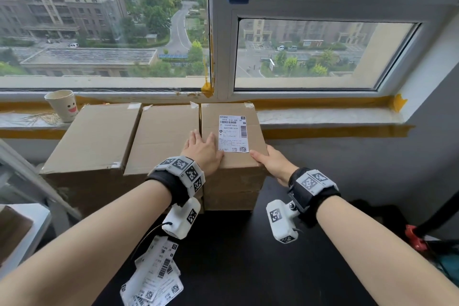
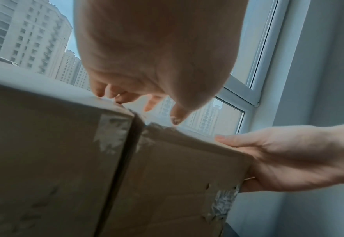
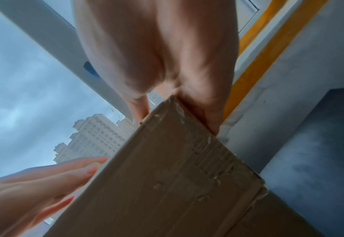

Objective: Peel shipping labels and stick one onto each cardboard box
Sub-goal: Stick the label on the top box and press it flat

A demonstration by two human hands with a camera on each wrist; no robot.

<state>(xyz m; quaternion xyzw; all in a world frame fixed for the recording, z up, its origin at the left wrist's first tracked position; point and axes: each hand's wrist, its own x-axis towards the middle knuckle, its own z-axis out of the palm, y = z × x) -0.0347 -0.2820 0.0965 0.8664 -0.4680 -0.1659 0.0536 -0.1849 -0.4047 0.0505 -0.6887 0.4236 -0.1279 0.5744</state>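
Three brown cardboard boxes stand in a row against the window sill: left box (image 1: 99, 136), middle box (image 1: 161, 136), right box (image 1: 255, 136). A white shipping label (image 1: 233, 133) lies stuck flat on the right box's top. My left hand (image 1: 202, 150) rests flat with straight fingers across the seam between the middle and right boxes, just left of the label. My right hand (image 1: 270, 160) grips the right box's near right corner, thumb on top and fingers down the side. The left wrist view shows that grip of the right hand (image 2: 298, 157) on the right box (image 2: 177, 184).
A loose pile of white labels (image 1: 154, 278) lies on the black desk (image 1: 236, 268) under my left forearm. A paper cup (image 1: 63, 105) stands on the sill at far left. Red and dark gear (image 1: 414, 238) sits at the desk's right edge.
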